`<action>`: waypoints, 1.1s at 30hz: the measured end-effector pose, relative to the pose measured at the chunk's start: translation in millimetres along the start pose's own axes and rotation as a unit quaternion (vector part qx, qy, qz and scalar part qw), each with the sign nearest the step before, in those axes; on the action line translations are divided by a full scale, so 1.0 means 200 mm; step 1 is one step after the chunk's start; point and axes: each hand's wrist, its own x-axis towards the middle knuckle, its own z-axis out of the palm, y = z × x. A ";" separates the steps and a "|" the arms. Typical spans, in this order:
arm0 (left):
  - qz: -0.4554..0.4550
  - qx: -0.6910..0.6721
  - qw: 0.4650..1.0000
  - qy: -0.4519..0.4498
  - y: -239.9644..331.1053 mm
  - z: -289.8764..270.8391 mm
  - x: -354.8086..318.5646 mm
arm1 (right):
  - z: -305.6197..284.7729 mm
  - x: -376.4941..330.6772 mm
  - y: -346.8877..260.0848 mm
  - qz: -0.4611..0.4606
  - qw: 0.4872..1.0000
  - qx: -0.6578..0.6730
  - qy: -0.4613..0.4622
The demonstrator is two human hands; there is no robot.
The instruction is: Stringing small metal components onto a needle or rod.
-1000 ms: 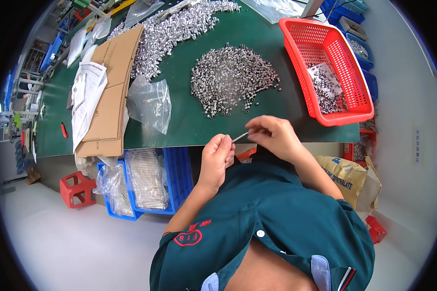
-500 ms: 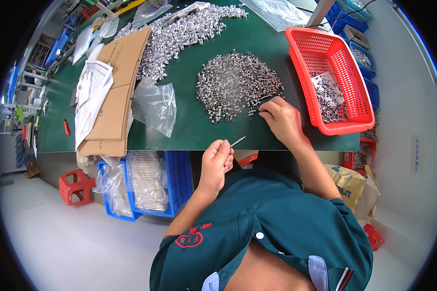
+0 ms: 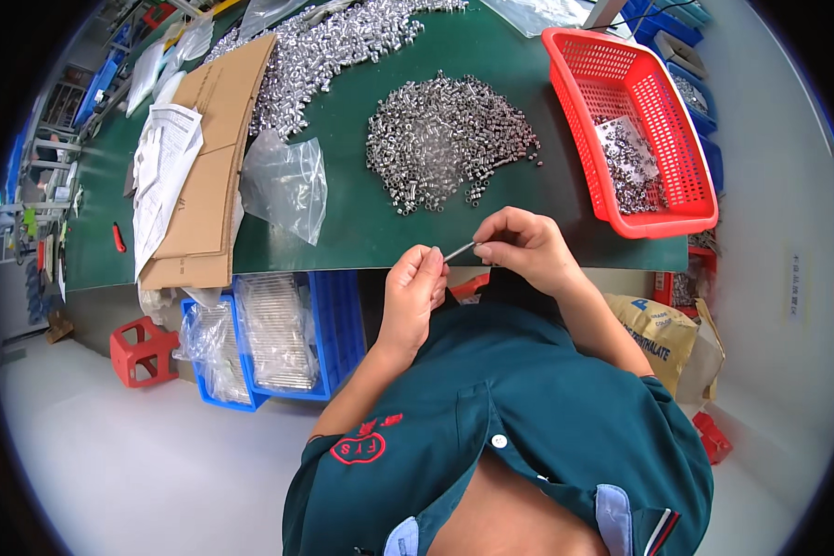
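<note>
Metal rod (image 3: pixel 460 250) is gripped by the left hand (image 3: pixel 417 289), whose fingers are curled closed around one end; the free end is directed toward the right hand (image 3: pixel 530 250). The right thumb and index finger are held close together at that end; whether a ring is pinched there cannot be told. The rod is positioned at the near edge of the green tabletop (image 3: pixel 361 222). Beyond the hands, metal rings (image 3: pixel 445 139) are heaped. A red basket (image 3: pixel 665 225) is placed to the right; a clear bag (image 3: pixel 287 185) is laid beside cardboard (image 3: pixel 208 157) to the left.
</note>
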 end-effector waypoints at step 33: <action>0.049 0.052 0.996 -0.059 0.10 0.16 0.02 | -0.04 -0.08 -0.27 -0.276 0.913 -0.295 0.055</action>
